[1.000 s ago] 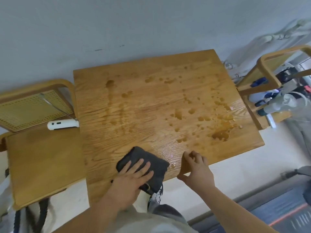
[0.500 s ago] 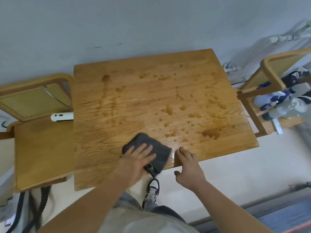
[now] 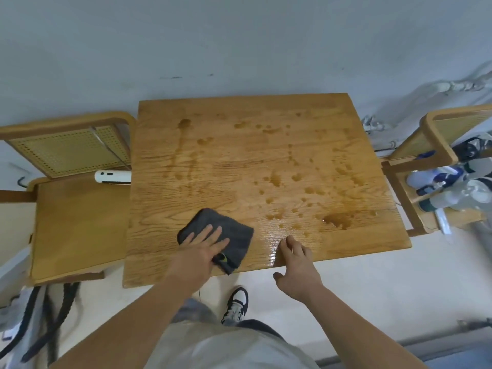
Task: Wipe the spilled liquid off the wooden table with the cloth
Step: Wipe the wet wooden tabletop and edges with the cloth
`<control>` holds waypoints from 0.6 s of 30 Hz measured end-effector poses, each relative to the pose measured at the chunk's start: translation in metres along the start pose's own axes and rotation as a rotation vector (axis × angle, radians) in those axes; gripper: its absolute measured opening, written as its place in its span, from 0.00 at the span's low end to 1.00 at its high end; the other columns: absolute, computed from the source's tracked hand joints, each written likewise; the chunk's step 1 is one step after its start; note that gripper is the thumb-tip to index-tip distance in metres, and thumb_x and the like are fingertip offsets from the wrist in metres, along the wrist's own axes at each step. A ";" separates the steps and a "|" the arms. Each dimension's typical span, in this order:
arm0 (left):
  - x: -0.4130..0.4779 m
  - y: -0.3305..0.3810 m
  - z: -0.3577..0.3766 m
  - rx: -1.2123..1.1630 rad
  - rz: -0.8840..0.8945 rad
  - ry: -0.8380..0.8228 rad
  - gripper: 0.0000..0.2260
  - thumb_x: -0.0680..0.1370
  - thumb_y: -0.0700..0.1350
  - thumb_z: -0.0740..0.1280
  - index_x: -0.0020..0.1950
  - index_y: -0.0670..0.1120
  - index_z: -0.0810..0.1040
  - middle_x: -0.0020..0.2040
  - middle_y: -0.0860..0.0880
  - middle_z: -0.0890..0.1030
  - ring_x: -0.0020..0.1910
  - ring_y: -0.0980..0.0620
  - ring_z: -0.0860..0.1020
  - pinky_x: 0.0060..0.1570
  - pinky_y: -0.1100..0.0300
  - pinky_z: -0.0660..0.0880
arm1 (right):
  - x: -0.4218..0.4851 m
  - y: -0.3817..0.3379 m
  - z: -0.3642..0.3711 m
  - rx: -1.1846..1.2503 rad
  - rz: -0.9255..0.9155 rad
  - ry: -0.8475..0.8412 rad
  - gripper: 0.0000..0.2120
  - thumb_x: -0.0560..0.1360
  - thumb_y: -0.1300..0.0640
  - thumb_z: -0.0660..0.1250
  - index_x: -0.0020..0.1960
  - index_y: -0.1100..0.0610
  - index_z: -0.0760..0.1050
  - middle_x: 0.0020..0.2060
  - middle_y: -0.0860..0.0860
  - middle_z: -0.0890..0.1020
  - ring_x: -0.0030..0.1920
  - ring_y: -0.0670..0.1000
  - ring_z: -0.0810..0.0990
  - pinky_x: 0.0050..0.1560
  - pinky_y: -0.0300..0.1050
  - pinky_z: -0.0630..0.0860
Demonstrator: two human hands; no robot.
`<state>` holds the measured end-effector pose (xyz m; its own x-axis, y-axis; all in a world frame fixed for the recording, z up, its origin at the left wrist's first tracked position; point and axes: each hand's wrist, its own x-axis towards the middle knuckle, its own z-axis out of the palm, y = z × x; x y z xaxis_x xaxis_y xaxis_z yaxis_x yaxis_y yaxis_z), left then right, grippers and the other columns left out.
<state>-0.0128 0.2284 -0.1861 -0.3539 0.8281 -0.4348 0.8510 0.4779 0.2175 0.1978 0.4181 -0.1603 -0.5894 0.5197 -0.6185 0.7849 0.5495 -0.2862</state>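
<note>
A square wooden table [image 3: 229, 161] stands against a pale wall. Spilled liquid [image 3: 336, 219] lies on it as a puddle near the front right, with several drops and streaks across the middle and back. A folded dark grey cloth [image 3: 234, 233] lies near the table's front edge. My left hand [image 3: 201, 247] presses flat on the cloth, fingers spread. My right hand [image 3: 296, 262] rests its fingertips on the table's front edge just right of the cloth, holding nothing. A wet sheen shows between the cloth and the puddle.
A wooden chair [image 3: 77, 217] with a cane back stands left of the table, a white device [image 3: 113, 176] on its seat. A second chair [image 3: 439, 145] at the right holds several spray bottles [image 3: 447, 187]. My shoe [image 3: 235, 306] is on the floor below.
My left hand has slid the cloth away from the front edge, further onto the table. My right hand has stayed at the front edge beside it.
</note>
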 end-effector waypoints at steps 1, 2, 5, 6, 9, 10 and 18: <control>-0.002 -0.012 -0.004 -0.067 -0.143 0.029 0.32 0.83 0.42 0.60 0.82 0.60 0.49 0.83 0.57 0.42 0.81 0.53 0.39 0.80 0.48 0.47 | 0.001 0.000 0.002 0.033 0.012 -0.001 0.41 0.77 0.49 0.69 0.83 0.51 0.51 0.81 0.48 0.51 0.78 0.57 0.50 0.73 0.52 0.67; -0.006 -0.018 -0.005 -0.146 -0.291 0.067 0.32 0.83 0.42 0.60 0.82 0.59 0.49 0.84 0.55 0.43 0.82 0.51 0.40 0.80 0.47 0.49 | 0.000 -0.002 0.002 0.089 0.022 0.019 0.38 0.77 0.50 0.69 0.82 0.52 0.54 0.81 0.49 0.54 0.78 0.58 0.52 0.74 0.52 0.65; -0.014 0.013 -0.001 -0.209 -0.507 0.129 0.32 0.83 0.44 0.60 0.83 0.54 0.48 0.84 0.49 0.45 0.82 0.43 0.42 0.79 0.43 0.54 | 0.001 -0.008 -0.001 0.351 0.070 0.196 0.28 0.77 0.55 0.67 0.75 0.56 0.68 0.69 0.53 0.73 0.72 0.60 0.68 0.68 0.53 0.69; -0.015 0.031 0.002 -0.199 -0.467 0.132 0.33 0.82 0.44 0.59 0.83 0.54 0.47 0.84 0.49 0.44 0.82 0.42 0.42 0.79 0.42 0.53 | 0.000 -0.011 -0.003 0.434 0.098 0.245 0.26 0.78 0.58 0.66 0.75 0.57 0.68 0.65 0.53 0.75 0.70 0.59 0.71 0.67 0.52 0.71; -0.011 0.064 0.011 -0.150 -0.070 0.076 0.35 0.81 0.38 0.59 0.82 0.58 0.49 0.83 0.54 0.43 0.82 0.48 0.39 0.80 0.44 0.46 | -0.002 -0.020 -0.013 0.568 0.168 0.258 0.24 0.82 0.61 0.62 0.78 0.56 0.67 0.72 0.51 0.75 0.71 0.56 0.73 0.68 0.47 0.71; -0.008 0.060 0.009 -0.099 0.060 0.030 0.36 0.80 0.36 0.60 0.82 0.60 0.50 0.83 0.56 0.43 0.81 0.51 0.38 0.80 0.45 0.45 | -0.001 -0.023 -0.015 0.586 0.169 0.250 0.23 0.82 0.61 0.62 0.77 0.55 0.68 0.71 0.51 0.76 0.70 0.55 0.75 0.67 0.47 0.73; -0.002 -0.021 -0.020 -0.246 -0.440 0.092 0.36 0.80 0.36 0.62 0.83 0.56 0.51 0.84 0.51 0.45 0.82 0.48 0.42 0.79 0.49 0.53 | -0.002 -0.029 -0.017 0.731 0.162 0.210 0.13 0.83 0.65 0.60 0.62 0.57 0.79 0.47 0.39 0.81 0.47 0.38 0.79 0.43 0.24 0.70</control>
<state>-0.0377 0.2221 -0.1726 -0.7005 0.5499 -0.4549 0.5009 0.8329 0.2354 0.1728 0.4118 -0.1380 -0.4228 0.7101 -0.5631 0.7481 -0.0773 -0.6591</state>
